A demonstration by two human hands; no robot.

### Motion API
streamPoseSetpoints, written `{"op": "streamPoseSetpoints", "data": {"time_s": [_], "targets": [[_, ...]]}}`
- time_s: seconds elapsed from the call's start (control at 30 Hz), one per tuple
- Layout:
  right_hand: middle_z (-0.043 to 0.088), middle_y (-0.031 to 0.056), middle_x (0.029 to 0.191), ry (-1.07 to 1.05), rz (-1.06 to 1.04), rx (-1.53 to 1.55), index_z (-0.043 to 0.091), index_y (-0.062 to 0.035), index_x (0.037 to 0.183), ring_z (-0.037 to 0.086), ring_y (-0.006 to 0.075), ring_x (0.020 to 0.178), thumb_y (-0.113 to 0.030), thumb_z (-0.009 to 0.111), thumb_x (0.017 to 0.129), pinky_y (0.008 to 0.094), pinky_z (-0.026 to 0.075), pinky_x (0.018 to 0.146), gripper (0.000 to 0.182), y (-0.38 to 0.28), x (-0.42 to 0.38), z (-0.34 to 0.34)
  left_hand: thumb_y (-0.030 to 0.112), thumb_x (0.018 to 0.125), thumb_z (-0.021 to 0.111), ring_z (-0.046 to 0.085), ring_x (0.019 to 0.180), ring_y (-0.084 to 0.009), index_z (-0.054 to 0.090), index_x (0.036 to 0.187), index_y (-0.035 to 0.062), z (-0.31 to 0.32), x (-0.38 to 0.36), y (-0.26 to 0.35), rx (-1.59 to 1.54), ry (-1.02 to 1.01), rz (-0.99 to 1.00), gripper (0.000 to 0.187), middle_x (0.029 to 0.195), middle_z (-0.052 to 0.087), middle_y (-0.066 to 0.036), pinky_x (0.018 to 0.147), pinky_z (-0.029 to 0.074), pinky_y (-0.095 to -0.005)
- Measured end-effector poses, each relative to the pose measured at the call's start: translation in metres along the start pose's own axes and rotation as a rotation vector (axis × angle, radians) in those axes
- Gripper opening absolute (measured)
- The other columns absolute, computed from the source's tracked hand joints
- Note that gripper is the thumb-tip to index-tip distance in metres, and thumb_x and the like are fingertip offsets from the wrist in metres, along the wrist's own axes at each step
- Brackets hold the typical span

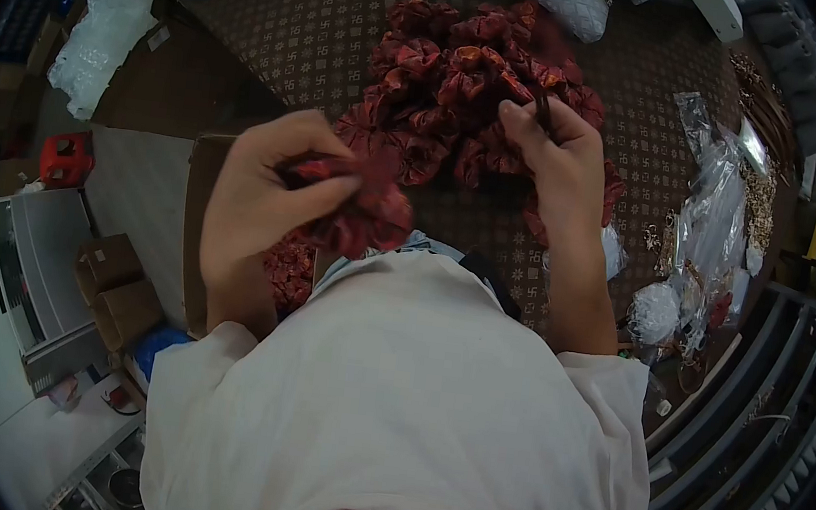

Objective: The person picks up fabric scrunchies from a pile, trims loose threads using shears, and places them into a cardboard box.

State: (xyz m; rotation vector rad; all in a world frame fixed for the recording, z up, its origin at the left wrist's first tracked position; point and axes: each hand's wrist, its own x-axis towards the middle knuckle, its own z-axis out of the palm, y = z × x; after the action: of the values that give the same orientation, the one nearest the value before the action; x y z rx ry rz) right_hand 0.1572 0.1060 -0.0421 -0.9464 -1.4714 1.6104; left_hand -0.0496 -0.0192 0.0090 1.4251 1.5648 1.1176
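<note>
My left hand [270, 184] is closed around a dark red, gathered fabric scrunchie [377, 216], held in front of my chest and slightly blurred. My right hand [565, 157] is raised at the near right side of a heap of similar red scrunchies [448, 78]. Its thumb and fingers are pinched together, with a thin dark strip showing between them; I cannot make out what it is. The heap lies on a table with a brown patterned cover [322, 34]. More red scrunchies [287, 276] sit low beside my left forearm, in a cardboard box [197, 231].
Clear plastic bags [715, 209] and brown cord-like strands [760, 210] lie on the right of the table. A white bundle [655, 313] is near the right edge. On the left are white plastic wrap [100, 44], a red crate [67, 159] and small cardboard boxes [113, 282].
</note>
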Motion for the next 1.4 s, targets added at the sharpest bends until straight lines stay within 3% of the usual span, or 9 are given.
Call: {"op": "streamPoseSetpoints", "data": {"time_s": [0.13,0.2,0.37,0.5,0.6,0.77,1.07,1.27,1.4], "targets": [[0.053,-0.0011,0.058,0.112,0.045,-0.258,0.061,-0.0002,0.072,0.048,0.0056,0.058,-0.02,0.067,0.078,0.022,0.038,0.052,0.022,0.041,0.02,-0.029,0.013,0.068,0.07,0.059,0.069,-0.024,0.063,0.077,-0.0031,-0.045,-0.027,-0.036,0.655,0.094,-0.273,0.019,0.078,0.061,-0.012,0.063,0.045,-0.0317],[0.057,0.0016,0.059,0.103,-0.036,-0.389,0.062,-0.0002,0.074,0.053,0.0094,0.058,-0.021,0.067,0.078,0.0249,0.042,0.053,0.021,0.072,0.024,-0.031,0.021,0.071,0.07,0.06,0.079,-0.0304,0.065,0.085,-0.0008,-0.054,-0.039,-0.045,1.032,0.033,-0.779,0.027,0.088,0.063,-0.017,0.069,0.047,-0.0357],[0.064,0.0165,0.076,-0.226,0.142,-1.159,0.066,-0.0027,0.079,0.062,0.0342,0.074,-0.027,0.065,0.075,0.0425,0.049,0.062,0.025,0.133,0.015,-0.011,0.025,0.072,0.068,0.061,0.083,-0.0297,0.065,0.093,0.0005,-0.05,-0.048,-0.064,0.922,0.229,-0.469,0.033,0.093,0.062,-0.017,0.071,0.047,-0.035],[0.063,0.0162,0.076,-0.196,0.228,-1.372,0.067,-0.0047,0.08,0.062,0.0326,0.074,-0.027,0.065,0.074,0.0415,0.05,0.063,0.023,0.181,0.008,-0.006,0.027,0.073,0.069,0.06,0.081,-0.0302,0.064,0.095,-0.0028,-0.024,-0.023,-0.036,0.607,0.097,-0.309,0.037,0.092,0.062,-0.017,0.072,0.047,-0.0347],[0.064,0.0157,0.075,-0.066,0.186,-1.197,0.067,-0.0032,0.079,0.062,0.0297,0.069,-0.027,0.067,0.073,0.0384,0.049,0.061,0.025,0.189,0.009,-0.021,0.025,0.073,0.069,0.061,0.078,-0.0288,0.064,0.095,-0.0025,-0.01,-0.013,-0.039,0.538,0.012,-0.254,0.036,0.09,0.063,-0.016,0.07,0.047,-0.0335],[0.061,0.0074,0.068,-0.115,0.384,-0.129,0.065,-0.0005,0.081,0.056,0.0124,0.063,-0.015,0.069,0.072,0.0258,0.043,0.057,0.018,0.112,0.001,-0.037,0.013,0.076,0.068,0.06,0.074,-0.0152,0.063,0.097,-0.0019,0.03,0.009,-0.056,0.281,-0.049,-0.137,0.027,0.089,0.062,-0.01,0.064,0.047,-0.0254],[0.052,-0.0049,0.065,-0.077,-0.283,-0.241,0.063,-0.0005,0.078,0.045,0.0037,0.058,-0.004,0.064,0.077,0.019,0.033,0.051,0.004,0.028,-0.036,-0.008,0.009,0.075,0.07,0.06,0.082,-0.011,0.054,0.105,0.0006,0.068,0.023,-0.044,-0.538,0.02,-0.226,0.035,0.095,0.062,-0.007,0.069,0.051,-0.0244],[0.057,-0.0029,0.071,0.04,0.087,0.531,0.064,-0.0006,0.089,0.048,0.0053,0.062,-0.008,0.065,0.079,0.021,0.038,0.055,0.013,0.027,-0.044,-0.017,-0.002,0.077,0.063,0.06,0.085,-0.0107,0.056,0.1,0.0034,0.057,0.019,-0.031,-0.934,0.108,-0.252,0.025,0.094,0.062,-0.004,0.076,0.051,-0.0254],[0.058,-0.0031,0.073,-0.014,0.128,0.206,0.063,-0.0008,0.093,0.05,0.0049,0.067,-0.011,0.065,0.08,0.0196,0.039,0.059,0.017,0.006,-0.043,-0.014,-0.003,0.076,0.062,0.06,0.085,-0.0102,0.057,0.095,0.003,0.052,0.012,-0.018,-0.821,0.057,-0.231,0.021,0.091,0.062,-0.003,0.076,0.05,-0.0245]]}}
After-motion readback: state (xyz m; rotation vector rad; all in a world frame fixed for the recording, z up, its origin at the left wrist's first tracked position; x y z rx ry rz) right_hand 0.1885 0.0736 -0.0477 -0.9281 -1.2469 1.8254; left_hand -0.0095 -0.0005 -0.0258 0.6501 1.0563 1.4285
